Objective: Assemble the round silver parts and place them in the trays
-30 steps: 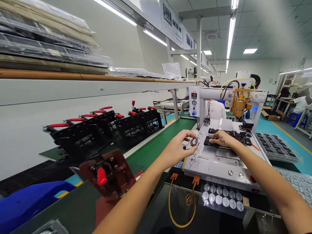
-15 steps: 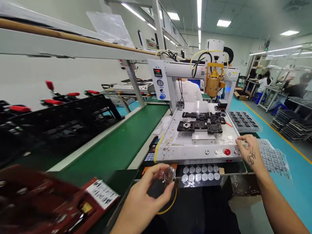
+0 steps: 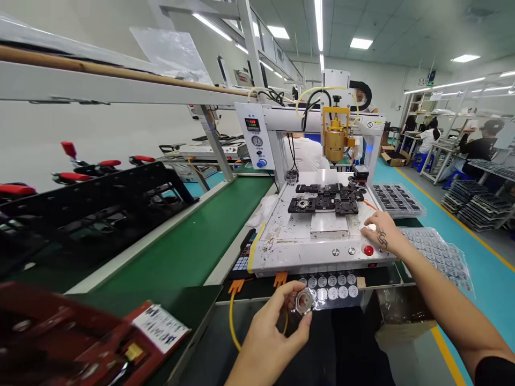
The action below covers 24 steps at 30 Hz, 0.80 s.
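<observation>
Round metal part [image 3: 303,302], pinched by my left hand [image 3: 274,333], lay left of my right hand [image 3: 383,236], whose grip beside a pale disc [image 3: 373,227] I couldn't tell.

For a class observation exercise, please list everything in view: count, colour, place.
Metal gantry machine: one, white, right of centre
Flat metal-like plates: several, black, on the machine
Round button: one, red, machine front
Long flat strip: one, green, centre
Clamp handles: several, red, left
Bulky fixture: one, dark red, lower left
Round discs: two rows, silvery, below machine
Flat plastic trays: two, clear, right
People: several, varied clothing, background
Left hand: one, bare, holding round silvery part
Right hand: one, dark tattoo, machine's right front
</observation>
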{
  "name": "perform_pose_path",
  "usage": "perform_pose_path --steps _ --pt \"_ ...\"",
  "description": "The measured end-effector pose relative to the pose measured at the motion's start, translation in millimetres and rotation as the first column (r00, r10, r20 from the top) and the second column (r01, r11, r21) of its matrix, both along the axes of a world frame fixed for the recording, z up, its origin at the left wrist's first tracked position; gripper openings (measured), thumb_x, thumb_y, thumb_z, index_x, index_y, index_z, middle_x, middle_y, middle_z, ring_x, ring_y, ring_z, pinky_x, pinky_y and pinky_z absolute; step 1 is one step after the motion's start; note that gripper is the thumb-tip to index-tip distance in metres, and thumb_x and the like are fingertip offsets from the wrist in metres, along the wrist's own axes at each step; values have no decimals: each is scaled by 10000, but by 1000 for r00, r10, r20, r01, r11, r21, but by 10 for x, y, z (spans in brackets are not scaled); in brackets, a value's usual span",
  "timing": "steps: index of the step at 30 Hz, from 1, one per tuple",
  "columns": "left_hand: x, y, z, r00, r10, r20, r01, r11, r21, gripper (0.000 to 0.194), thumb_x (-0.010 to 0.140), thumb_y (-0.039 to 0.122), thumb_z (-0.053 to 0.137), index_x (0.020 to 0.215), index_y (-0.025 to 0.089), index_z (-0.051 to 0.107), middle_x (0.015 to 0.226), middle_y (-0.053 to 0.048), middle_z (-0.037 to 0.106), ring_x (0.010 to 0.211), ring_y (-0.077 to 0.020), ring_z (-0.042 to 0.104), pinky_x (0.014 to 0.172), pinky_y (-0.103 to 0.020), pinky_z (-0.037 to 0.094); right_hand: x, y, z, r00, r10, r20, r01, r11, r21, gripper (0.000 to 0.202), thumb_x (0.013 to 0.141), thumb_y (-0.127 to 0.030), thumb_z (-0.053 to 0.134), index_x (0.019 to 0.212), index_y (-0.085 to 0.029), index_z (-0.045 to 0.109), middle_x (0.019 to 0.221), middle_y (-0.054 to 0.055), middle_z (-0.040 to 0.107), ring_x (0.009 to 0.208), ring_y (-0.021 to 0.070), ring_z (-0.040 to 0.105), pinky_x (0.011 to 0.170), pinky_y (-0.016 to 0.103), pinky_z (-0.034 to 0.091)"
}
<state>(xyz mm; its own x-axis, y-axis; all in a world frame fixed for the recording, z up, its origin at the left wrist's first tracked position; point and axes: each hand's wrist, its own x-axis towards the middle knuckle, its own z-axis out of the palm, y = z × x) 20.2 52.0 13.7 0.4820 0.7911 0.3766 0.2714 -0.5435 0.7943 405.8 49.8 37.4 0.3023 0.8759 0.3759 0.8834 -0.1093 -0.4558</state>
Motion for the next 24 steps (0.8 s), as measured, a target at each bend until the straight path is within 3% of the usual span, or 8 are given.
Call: perform_pose_path --steps 3,7,10,13,15,18,21,24 --pt "-34 -33 -76 1000 8 5 -7 999 -40 355 862 314 726 1212 270 692 1053 -48 804 900 -239 795 836 -343 676 19 175 88 998 5 -60 -13 991 -131 136 775 -274 829 729 -187 736 763 73 684 896 288 642 836 369 481" --pt "-68 -49 -254 989 9 147 22 979 -204 376 860 365 752 1215 261 683 1087 -65 795 991 -256 797 891 -363 680 36 173 246 986 10 -164 -47 973 -225 133 817 -279 783 792 -177 700 633 16 655 625 198 596 624 304 434" --pt "-55 -80 -358 949 -3 315 132 911 -391 455 847 439 804 1231 246 653 1067 -88 796 914 -269 823 839 -385 705 -81 41 375 976 43 -214 -89 973 -211 145 870 -314 736 832 -187 676 726 24 698 649 179 599 613 288 429" --pt "-40 -154 -367 899 30 436 234 810 -539 501 837 452 855 1236 247 631 1116 -99 791 928 -290 837 874 -421 707 -437 -183 379 943 146 -300 -206 962 -179 185 943 -386 682 933 -202 660 846 29 743 713 170 644 657 285 478" --pt "-36 -211 -342 874 53 483 293 736 -610 520 807 420 905 1209 243 625 1152 -100 790 1014 -307 830 930 -429 692 -784 -362 275 848 242 -472 -333 936 -118 248 977 -452 670 1014 -209 637 822 19 738 710 168 665 666 290 509" --pt "-40 -279 -312 845 114 523 342 637 -691 591 736 376 975 1180 224 616 1146 -105 806 1081 -314 815 994 -433 666 -1305 -604 24 606 302 -736 -450 893 -4 347 974 -529 707 1073 -204 636 702 -17 670 635 156 637 602 282 514" --pt "-62 -330 -291 822 194 535 359 553 -752 648 728 361 991 1230 194 617 1178 -136 812 1113 -320 804 1037 -446 640 -1656 -716 -201 453 279 -847 -453 890 50 411 936 -573 756 1077 -195 676 664 -34 631 556 128 579 529 264 504" --pt "-104 -375 -259 802 259 537 369 493 -788 614 814 407 937 1288 157 639 1209 -169 807 1117 -332 797 1050 -478 625 -1813 -698 -317 380 259 -888 -419 904 85 446 886 -575 815 1080 -187 712 689 -24 660 533 116 587 531 269 534"
